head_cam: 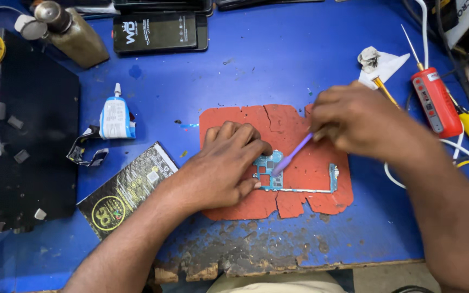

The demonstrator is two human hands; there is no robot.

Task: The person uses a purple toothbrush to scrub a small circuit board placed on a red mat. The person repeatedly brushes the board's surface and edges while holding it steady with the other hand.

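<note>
Head view, left to right: a black box (33, 146) fills the left edge, with a brass bottle (74, 35) at upper left, a dark phone (161, 31) beside it, and a small glue bottle (116, 116) below. The left hand (226, 165) presses flat on the left end of a blue circuit board (294, 176) lying on a cracked red mat (278, 157) at centre. The right hand (354, 119) pinches a purple tool (291, 155), tip touching the board. A red tester (435, 100) lies at right. Judging by this, light, short strokes with the board pinned firmly would serve best.
</note>
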